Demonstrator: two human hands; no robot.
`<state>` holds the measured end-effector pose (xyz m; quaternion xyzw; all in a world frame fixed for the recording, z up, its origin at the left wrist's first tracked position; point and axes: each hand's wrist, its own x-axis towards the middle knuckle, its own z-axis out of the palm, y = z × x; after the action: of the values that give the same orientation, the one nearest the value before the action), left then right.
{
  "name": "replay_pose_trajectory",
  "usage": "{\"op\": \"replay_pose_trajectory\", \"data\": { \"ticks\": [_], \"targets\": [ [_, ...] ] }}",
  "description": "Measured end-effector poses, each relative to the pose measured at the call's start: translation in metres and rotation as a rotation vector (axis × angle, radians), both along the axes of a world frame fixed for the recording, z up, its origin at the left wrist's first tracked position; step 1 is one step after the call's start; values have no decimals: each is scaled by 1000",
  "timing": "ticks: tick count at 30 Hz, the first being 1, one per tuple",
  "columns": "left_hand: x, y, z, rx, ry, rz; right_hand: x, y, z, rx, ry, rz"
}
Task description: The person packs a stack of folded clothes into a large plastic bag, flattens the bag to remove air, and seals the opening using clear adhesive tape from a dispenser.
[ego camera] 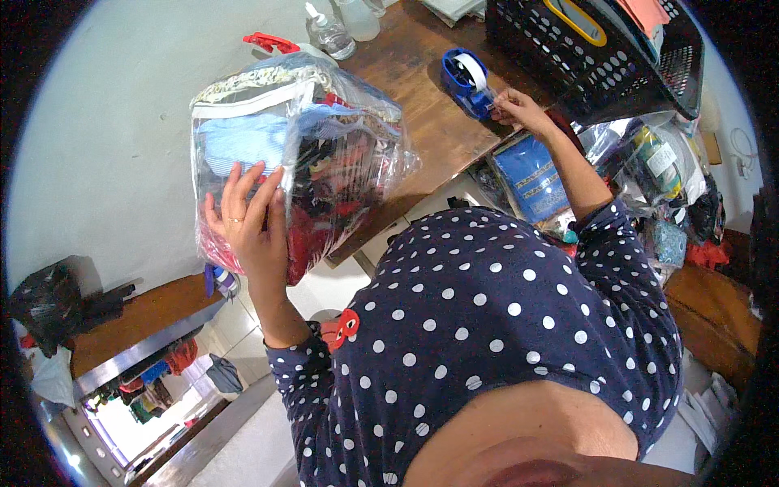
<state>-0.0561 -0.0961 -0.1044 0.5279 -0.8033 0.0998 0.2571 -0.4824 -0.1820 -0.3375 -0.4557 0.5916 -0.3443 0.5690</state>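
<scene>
A stack of folded clothes wrapped in clear plastic (341, 176) stands on the wooden table (414, 67), bulging at its left end. My left hand (249, 207) lies against the front of this bundle, fingers spread over the plastic. Across the table, a blue tape dispenser (465, 85) holds a roll of tape with a white core (473, 70). At its cutting end the fingertips of my right hand (517, 111) are pinched together on the tape's end, which is small and hard to make out.
Behind the dispenser rises a black perforated plastic basket (584, 67) with cloth in it. Clear bottles (331, 36) and a red-handled object (271, 42) stand by the wall. Below the table's right edge are packed goods, among them a blue folded textile (532, 176). A black bag (45, 298) sits far left.
</scene>
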Motion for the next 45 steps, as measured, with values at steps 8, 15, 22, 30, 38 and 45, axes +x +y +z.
{"op": "replay_pose_trajectory", "data": {
  "ticks": [8, 15, 22, 30, 38, 45],
  "targets": [
    [-4, 0, 2, -8, 0, -8, 13, 24, -15, -64, -385, -104],
    [-5, 0, 2, -15, -16, 7, 14, 35, -24, -195, -565, -41],
    [-5, 3, 4, -1, -15, 22, 6, 32, -31, 70, -306, -134],
    [-3, 3, 3, -23, -31, 30, -5, -3, -37, -35, 799, 34],
    [0, 4, 1, -31, 10, 18, -16, 9, 8, -50, 806, 46],
    [1, 2, -5, -70, 70, -21, 124, 13, 199, -177, 26, 486]
  ]
}}
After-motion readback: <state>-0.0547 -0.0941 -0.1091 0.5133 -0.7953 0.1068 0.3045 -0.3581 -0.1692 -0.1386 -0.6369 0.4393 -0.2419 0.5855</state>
